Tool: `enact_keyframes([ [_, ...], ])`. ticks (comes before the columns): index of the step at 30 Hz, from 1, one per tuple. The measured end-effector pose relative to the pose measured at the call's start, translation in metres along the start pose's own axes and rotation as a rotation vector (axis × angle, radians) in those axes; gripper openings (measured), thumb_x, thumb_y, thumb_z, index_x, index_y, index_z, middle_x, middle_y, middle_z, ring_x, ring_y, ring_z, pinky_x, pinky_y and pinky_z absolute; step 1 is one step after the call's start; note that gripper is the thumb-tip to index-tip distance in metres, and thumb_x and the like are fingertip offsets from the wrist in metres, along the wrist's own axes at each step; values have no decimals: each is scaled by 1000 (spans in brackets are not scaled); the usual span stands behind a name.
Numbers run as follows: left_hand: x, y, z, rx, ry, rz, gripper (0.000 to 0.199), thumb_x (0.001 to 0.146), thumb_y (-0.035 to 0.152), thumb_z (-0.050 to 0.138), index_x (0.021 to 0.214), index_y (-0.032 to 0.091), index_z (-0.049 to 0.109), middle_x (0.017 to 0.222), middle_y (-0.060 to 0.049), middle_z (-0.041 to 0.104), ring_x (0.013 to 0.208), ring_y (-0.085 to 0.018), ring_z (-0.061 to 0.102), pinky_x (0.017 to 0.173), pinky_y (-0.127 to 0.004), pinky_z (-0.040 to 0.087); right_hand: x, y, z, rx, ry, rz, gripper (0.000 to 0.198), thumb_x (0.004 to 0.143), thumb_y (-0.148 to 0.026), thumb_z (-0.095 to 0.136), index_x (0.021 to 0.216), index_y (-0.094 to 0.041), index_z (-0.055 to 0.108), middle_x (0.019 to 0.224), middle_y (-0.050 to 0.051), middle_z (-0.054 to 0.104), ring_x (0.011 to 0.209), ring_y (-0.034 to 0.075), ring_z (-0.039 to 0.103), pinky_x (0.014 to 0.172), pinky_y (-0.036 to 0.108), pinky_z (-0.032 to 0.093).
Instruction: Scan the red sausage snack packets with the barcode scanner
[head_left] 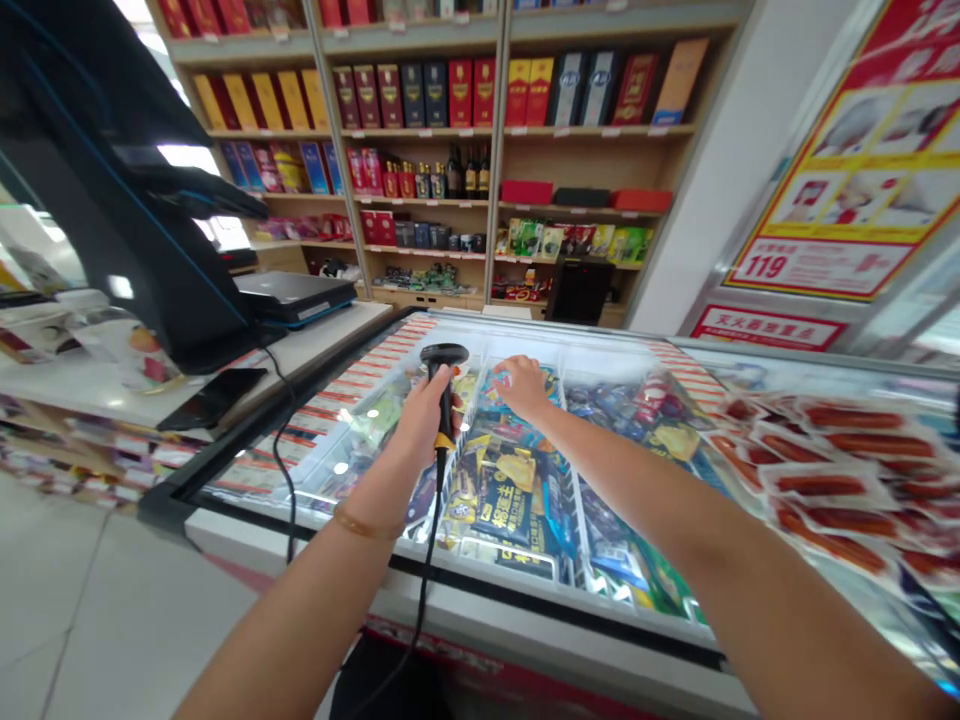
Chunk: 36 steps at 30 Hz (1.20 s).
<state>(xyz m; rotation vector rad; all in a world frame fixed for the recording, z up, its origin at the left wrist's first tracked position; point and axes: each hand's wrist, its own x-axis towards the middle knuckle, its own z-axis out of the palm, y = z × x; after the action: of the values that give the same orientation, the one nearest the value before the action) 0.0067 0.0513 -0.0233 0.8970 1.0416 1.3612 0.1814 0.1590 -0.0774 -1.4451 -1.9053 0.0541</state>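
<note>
My left hand (421, 418) is wrapped around the handle of a black and yellow barcode scanner (444, 354), held upright above the chest freezer (285, 545). The scanner's black cable runs down past my wrist. My right hand (523, 388) reaches over the freezer's middle section, fingers spread and bent, palm down, with no object visible in it. Blue snack packets (551, 380) lie beneath and beside it; whether the fingertips touch the glass is unclear. Nearer to me, dark and yellow packets (510, 500) fill the same section between white wire dividers.
Packaged sausages (840, 470) are piled on the right side of the freezer. To the left, a counter (330, 345) bears a black checkout machine (142, 200) and a phone (214, 398). Shelves (420, 135) with boxes and bottles stand behind. A cable (281, 455) hangs across the freezer's left corner.
</note>
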Motion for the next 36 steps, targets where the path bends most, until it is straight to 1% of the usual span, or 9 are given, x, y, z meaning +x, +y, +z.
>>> enact_keyframes([
  [4, -10, -19, 57, 3, -102, -40, 43, 77, 59, 66, 86, 20, 50, 57, 4, 56, 36, -10, 48, 36, -23, 36, -59, 41, -78, -59, -55, -112, 19, 81, -22, 63, 98, -24, 70, 116, 9, 64, 113, 30, 51, 97, 47, 38],
  [9, -27, -40, 117, 18, -231, -74, 44, 77, 59, 66, 82, 20, 49, 56, 4, 55, 35, -10, 47, 36, -23, 35, -133, 90, -201, -162, -66, -196, 15, 80, -27, 62, 93, -23, 69, 105, 8, 69, 104, 28, 58, 96, 46, 40],
  [12, -29, -56, 135, 23, -321, -75, 48, 74, 64, 67, 83, 20, 49, 55, 4, 55, 36, -10, 48, 36, -22, 36, -177, 120, -270, -303, -187, -28, 13, 78, -37, 63, 76, -25, 66, 79, 6, 68, 79, 24, 61, 77, 37, 45],
  [15, -25, -75, 138, 37, -391, -77, 52, 71, 66, 69, 86, 20, 51, 54, 4, 55, 36, -10, 47, 36, -22, 37, -221, 148, -314, -432, -307, 211, 23, 75, -46, 66, 67, -26, 60, 70, 4, 67, 63, 20, 60, 60, 33, 42],
  [20, -18, -91, 129, 33, -427, -123, 53, 71, 62, 72, 95, 18, 54, 59, 3, 58, 37, -10, 49, 36, -22, 38, -268, 181, -315, -487, -240, 245, 16, 73, -38, 67, 83, -26, 66, 91, 8, 72, 79, 25, 68, 70, 36, 49],
  [23, -19, -89, 123, 48, -424, -115, 53, 72, 61, 71, 97, 18, 53, 60, 4, 57, 37, -9, 47, 35, -22, 38, -274, 187, -300, -459, -166, 241, 21, 75, -35, 63, 94, -26, 66, 103, 11, 72, 90, 28, 69, 76, 39, 52],
  [26, -22, -86, 119, 73, -410, -91, 53, 73, 61, 72, 98, 18, 53, 60, 4, 57, 37, -9, 47, 36, -21, 38, -273, 185, -288, -409, -143, 305, 27, 75, -34, 62, 101, -27, 65, 107, 11, 73, 85, 27, 71, 75, 40, 53],
  [30, -24, -83, 120, 92, -376, -118, 52, 72, 63, 72, 92, 19, 52, 59, 4, 57, 37, -9, 48, 36, -21, 38, -272, 170, -279, -358, -187, 369, 28, 72, -32, 65, 99, -27, 64, 99, 9, 75, 76, 25, 70, 70, 36, 51],
  [36, -19, -76, 108, 116, -372, -135, 53, 70, 63, 72, 89, 19, 51, 62, 3, 59, 38, -10, 49, 35, -22, 38, -229, 111, -247, -294, -230, 209, 13, 76, -26, 61, 89, -24, 63, 86, 3, 73, 74, 20, 67, 68, 30, 45],
])
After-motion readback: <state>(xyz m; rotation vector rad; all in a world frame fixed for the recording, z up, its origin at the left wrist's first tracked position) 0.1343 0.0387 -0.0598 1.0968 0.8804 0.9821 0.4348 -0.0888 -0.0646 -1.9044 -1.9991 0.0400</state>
